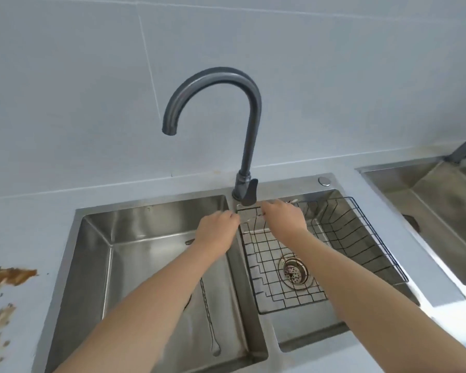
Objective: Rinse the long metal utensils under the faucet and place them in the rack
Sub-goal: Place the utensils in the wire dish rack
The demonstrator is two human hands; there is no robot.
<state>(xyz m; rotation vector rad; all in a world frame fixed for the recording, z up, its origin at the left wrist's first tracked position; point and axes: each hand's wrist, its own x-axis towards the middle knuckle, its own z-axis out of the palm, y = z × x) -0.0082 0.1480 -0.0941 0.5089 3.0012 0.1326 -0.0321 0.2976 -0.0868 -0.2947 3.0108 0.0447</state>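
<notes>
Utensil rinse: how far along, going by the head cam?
Early. Done: nothing clearly in the wire rack. In hand: left hand and right hand meet near the faucet base; what they grip is hidden, and no water is visible. Left: one long metal utensil lies in the left basin, unrinsed and unracked.

Two bare forearms, the left hand (218,229) and right hand (283,214) unsleeved, ungloved, without rings, watch or bracelet.
</notes>
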